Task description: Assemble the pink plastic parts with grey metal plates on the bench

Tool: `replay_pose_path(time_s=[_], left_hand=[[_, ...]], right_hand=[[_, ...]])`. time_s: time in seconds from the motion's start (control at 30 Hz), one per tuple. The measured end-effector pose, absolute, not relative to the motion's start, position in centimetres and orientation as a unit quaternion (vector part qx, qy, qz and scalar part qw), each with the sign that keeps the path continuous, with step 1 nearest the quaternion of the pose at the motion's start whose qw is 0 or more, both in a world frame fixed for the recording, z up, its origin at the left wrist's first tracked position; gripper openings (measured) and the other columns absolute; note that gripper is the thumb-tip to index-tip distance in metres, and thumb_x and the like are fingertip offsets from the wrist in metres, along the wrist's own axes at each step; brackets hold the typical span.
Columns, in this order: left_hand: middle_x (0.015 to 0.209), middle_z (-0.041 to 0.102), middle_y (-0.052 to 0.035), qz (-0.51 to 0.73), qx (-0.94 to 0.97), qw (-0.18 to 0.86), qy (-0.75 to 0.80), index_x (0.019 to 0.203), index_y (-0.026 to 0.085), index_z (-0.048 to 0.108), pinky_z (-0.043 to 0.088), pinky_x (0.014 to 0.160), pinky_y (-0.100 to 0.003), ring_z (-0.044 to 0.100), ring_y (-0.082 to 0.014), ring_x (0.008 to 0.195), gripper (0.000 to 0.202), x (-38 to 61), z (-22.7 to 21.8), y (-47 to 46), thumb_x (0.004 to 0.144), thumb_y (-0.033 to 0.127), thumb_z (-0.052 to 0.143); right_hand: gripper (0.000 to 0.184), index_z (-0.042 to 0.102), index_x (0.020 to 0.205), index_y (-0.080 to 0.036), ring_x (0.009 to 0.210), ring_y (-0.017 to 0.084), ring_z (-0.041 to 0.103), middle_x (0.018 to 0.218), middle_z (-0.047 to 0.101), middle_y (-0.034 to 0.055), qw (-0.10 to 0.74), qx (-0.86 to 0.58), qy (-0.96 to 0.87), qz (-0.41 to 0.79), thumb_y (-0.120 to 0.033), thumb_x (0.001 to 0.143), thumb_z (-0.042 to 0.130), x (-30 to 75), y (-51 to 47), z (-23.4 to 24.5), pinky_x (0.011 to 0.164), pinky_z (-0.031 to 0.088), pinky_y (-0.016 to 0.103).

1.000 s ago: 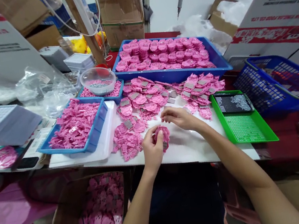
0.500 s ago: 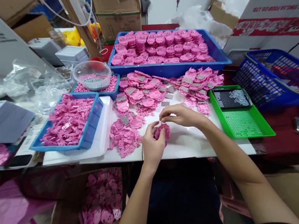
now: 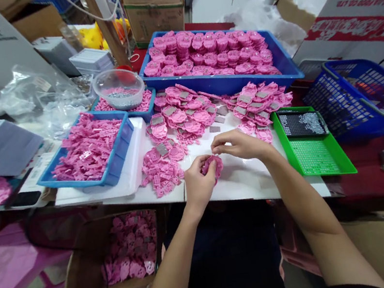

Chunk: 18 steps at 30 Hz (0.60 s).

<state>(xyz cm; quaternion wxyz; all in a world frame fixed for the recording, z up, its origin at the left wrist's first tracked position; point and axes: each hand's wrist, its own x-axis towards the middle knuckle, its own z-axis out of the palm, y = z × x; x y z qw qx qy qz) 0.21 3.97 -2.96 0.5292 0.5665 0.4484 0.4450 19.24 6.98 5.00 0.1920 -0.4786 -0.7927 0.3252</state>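
Observation:
My left hand (image 3: 198,182) is closed around a round pink plastic part (image 3: 213,166), held just above the white board (image 3: 242,182) at the table's front. Directly above it my right hand (image 3: 240,145) curls over the part, fingertips pinched at its top edge; what they pinch is too small to make out. Loose pink parts with grey inserts (image 3: 187,115) lie in heaps right behind both hands. A small pile of flat pink pieces (image 3: 162,173) sits to the left of my left hand.
A big blue tray of stacked pink parts (image 3: 214,54) stands at the back. A blue tray of flat pink pieces (image 3: 86,149) lies left, a clear bowl (image 3: 119,88) behind it. A green tray (image 3: 310,148) and blue basket (image 3: 361,96) sit right. A cardboard box (image 3: 123,259) is underneath.
Both hands stay together on the pink part; the right fingertips have shifted slightly over its top edge. The camera has tilted a little.

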Motion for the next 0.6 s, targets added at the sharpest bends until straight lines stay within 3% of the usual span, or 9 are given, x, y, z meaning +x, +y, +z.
replay_pose_path(time_s=[0.43, 0.6], left_hand=[[0.090, 0.077, -0.0047, 0.465, 0.561, 0.528, 0.436, 0.096, 0.020, 0.073, 0.054, 0.079, -0.028, 0.071, -0.0173, 0.082, 0.018, 0.0, -3.0, 4.1, 0.091, 0.035, 0.066], [0.083, 0.075, -0.0036, 0.482, 0.532, 0.552, 0.424, 0.092, 0.018, 0.072, 0.054, 0.074, -0.026, 0.069, -0.0151, 0.076, 0.021, 0.0, -2.6, 4.2, 0.090, 0.039, 0.067]], right_hand=[[0.026, 0.068, 0.085, -0.016, 0.073, 0.016, 0.057, 0.080, 0.069, 0.0055, 0.154, -0.497, -0.807, 0.280, -0.034, 0.098, 0.055, 18.1, 7.1, 4.4, 0.071, 0.039, 0.028], [0.031, 0.068, 0.083, -0.016, 0.072, 0.015, 0.056, 0.076, 0.066, 0.0041, 0.181, -0.498, -0.792, 0.304, -0.042, 0.097, 0.057, 17.9, 7.1, 4.6, 0.070, 0.040, 0.028]])
